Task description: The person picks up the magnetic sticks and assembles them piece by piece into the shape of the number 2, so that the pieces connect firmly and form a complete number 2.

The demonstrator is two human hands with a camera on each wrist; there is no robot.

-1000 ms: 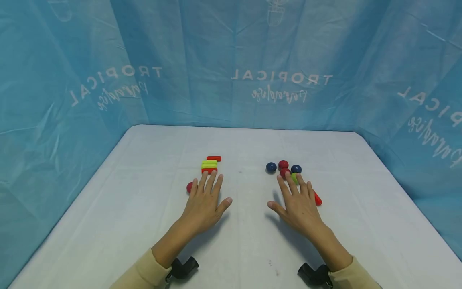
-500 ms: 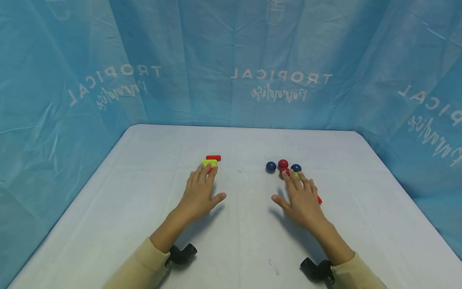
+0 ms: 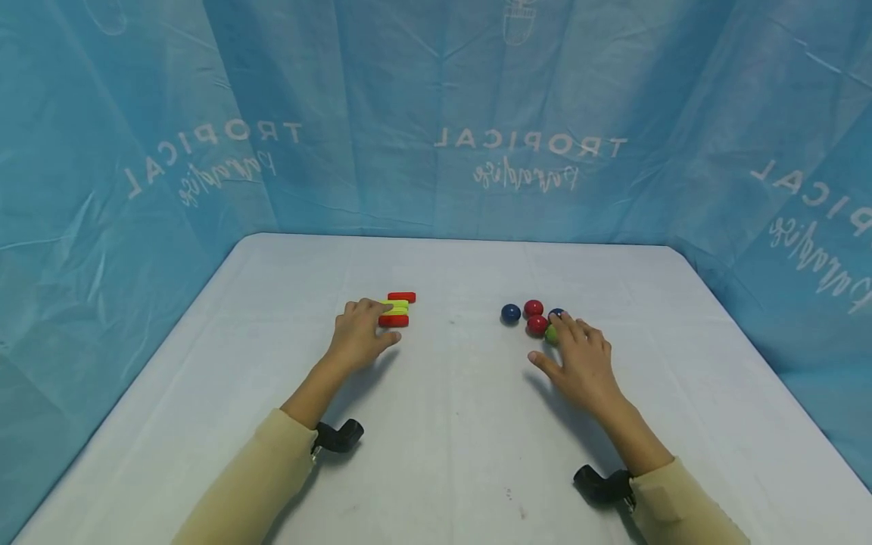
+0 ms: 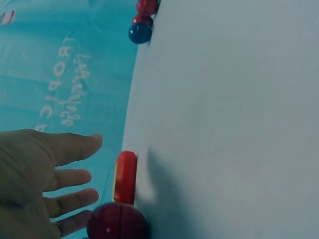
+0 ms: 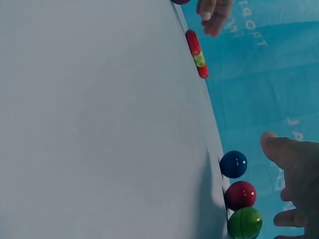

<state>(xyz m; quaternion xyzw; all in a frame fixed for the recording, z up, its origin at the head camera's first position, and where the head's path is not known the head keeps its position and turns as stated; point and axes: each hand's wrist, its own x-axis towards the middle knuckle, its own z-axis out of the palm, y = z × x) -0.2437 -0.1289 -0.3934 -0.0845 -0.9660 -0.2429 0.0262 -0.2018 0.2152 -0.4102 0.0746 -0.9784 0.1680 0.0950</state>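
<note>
Head view: the left hand (image 3: 357, 333), fingers released, is at the red and yellow bars (image 3: 397, 310) on the table (image 3: 456, 454); the right hand (image 3: 584, 367), fingers also released, is at the clustered balls (image 3: 537, 325). Left wrist view: a dark red ball (image 4: 117, 221) shows in front of a red bar (image 4: 126, 177). Right wrist view: a green ball (image 5: 244, 222) sits beside a red ball (image 5: 240, 194).

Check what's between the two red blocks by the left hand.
Yellow-green blocks, partly hidden by the left hand; this shows in the head view.
</note>
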